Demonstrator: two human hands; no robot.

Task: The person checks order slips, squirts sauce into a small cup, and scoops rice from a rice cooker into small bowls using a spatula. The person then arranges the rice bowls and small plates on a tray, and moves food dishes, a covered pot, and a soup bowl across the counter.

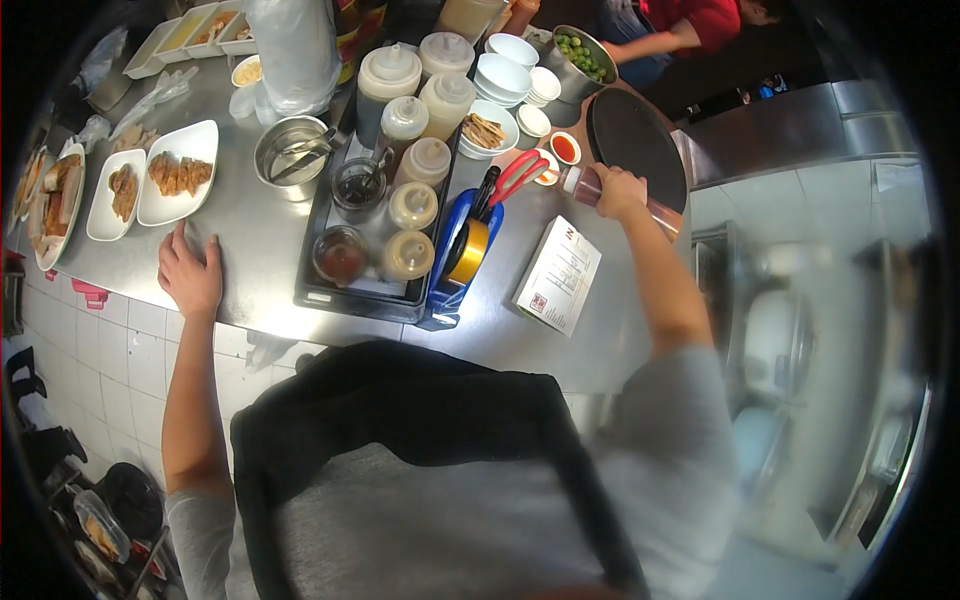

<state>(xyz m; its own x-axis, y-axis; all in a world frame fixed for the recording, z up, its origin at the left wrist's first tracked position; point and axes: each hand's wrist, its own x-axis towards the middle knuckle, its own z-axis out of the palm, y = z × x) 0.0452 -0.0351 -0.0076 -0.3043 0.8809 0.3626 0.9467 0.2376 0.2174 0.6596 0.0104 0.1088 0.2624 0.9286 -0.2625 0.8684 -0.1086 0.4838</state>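
Observation:
My right hand (622, 192) is wrapped round a squeeze bottle (664, 217) of reddish sauce, tilted on its side with its white cap toward two small bowls. One small bowl (566, 149) holds bright red sauce; the other (546, 168) sits just left of it, partly behind red scissor handles (520, 176). On the left, my left hand (190, 271) rests on the steel table's front edge with its fingers spread and nothing in it. Just beyond its fingertips are two white dishes (178, 172) (117, 195) of sliced browned food.
A black tray (318, 292) of squeeze bottles and jars stands mid-table, beside a blue tape dispenser (450, 270). A printed booklet (558, 275) and round black board (637, 150) lie right. Another person (690, 25) stands across, near a pot (580, 65) of greens.

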